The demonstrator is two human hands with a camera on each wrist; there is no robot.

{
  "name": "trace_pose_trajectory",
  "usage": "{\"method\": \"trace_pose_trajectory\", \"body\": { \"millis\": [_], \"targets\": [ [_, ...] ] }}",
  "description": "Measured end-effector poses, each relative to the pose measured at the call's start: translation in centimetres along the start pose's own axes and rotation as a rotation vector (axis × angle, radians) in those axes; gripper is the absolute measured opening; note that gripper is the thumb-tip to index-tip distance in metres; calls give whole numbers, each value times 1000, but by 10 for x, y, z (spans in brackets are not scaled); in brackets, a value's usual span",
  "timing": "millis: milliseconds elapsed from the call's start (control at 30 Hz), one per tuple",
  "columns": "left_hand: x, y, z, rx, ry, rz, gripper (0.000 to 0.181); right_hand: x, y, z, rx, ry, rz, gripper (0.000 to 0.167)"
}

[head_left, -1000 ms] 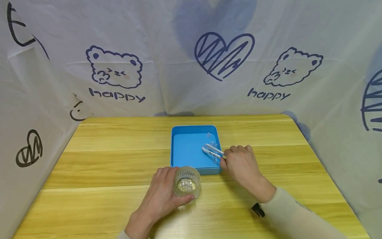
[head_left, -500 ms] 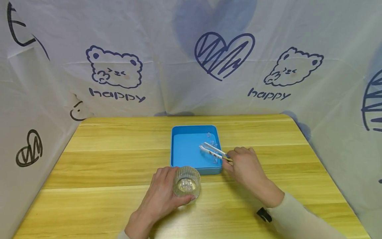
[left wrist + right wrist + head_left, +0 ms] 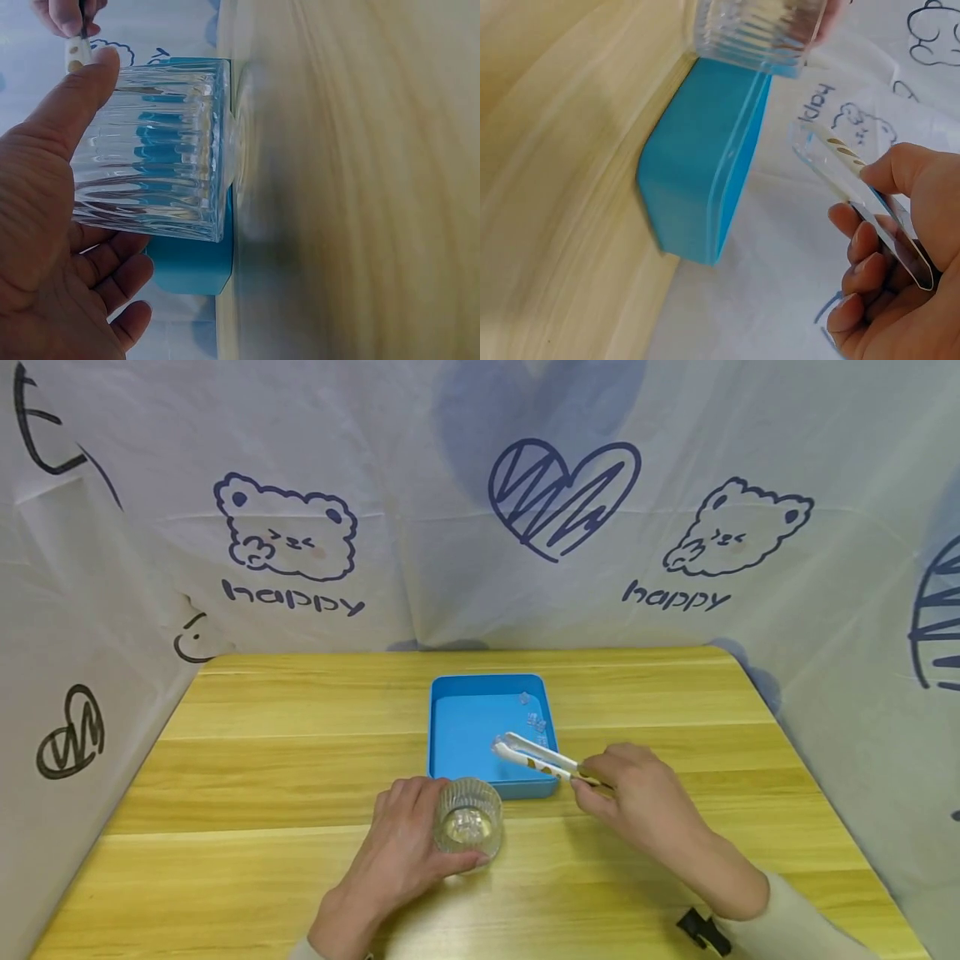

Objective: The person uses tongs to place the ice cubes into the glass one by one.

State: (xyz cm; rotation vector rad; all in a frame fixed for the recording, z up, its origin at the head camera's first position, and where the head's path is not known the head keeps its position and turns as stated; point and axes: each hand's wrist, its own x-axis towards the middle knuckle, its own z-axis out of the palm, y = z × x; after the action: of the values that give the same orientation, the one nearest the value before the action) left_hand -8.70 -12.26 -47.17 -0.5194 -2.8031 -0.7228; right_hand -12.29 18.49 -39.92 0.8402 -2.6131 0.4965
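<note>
My left hand [image 3: 397, 847] curls round a clear ribbed glass [image 3: 468, 818] with clear pieces at its bottom, standing on the table just in front of a blue tray [image 3: 465, 735]. The thumb lies along the glass's near side in the left wrist view. My right hand [image 3: 645, 793] pinches white tweezers [image 3: 536, 760] with gold marks, held above the tray's front right part. A small clear piece [image 3: 501, 744] shows at the tweezer tips. In the right wrist view the tweezers [image 3: 847, 161] are raised above the tray's rim.
Several small clear pieces [image 3: 536, 721] lie along the tray's right side. The wooden table [image 3: 300, 735] reaches back to a white cloth [image 3: 435, 577] with drawings. A black clip [image 3: 703, 932] hangs by the right sleeve.
My right hand has drawn back toward the front right, and the tweezers have moved left, forward and up from the pieces in the tray. The left hand and glass have hardly moved.
</note>
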Motion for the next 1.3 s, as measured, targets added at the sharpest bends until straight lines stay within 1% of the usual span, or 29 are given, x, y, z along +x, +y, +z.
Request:
{"method": "trace_pose_trajectory", "body": {
  "millis": [100,200,367,467,633,733,1133,1300],
  "targets": [
    [0,0,0,-4,3,8,93,-4,-6,-6,16,15,-57,5],
    [0,1,0,-13,8,16,93,-8,-13,-7,31,26,-115,5],
    [-1,2,1,-32,5,11,92,-13,-21,-3,67,24,-201,7],
    [-1,2,2,-33,3,8,91,-14,-25,1,85,9,-229,7],
    [-1,2,2,-31,8,10,91,-14,-27,8,94,-23,-244,10],
    [0,2,2,-29,11,12,92,-14,-28,9,88,-28,-247,11],
    [-1,3,3,-20,9,14,92,-15,-30,8,95,-58,-216,10],
    [0,2,3,-20,18,17,93,-15,-30,7,93,-57,-208,9]
  ]
}}
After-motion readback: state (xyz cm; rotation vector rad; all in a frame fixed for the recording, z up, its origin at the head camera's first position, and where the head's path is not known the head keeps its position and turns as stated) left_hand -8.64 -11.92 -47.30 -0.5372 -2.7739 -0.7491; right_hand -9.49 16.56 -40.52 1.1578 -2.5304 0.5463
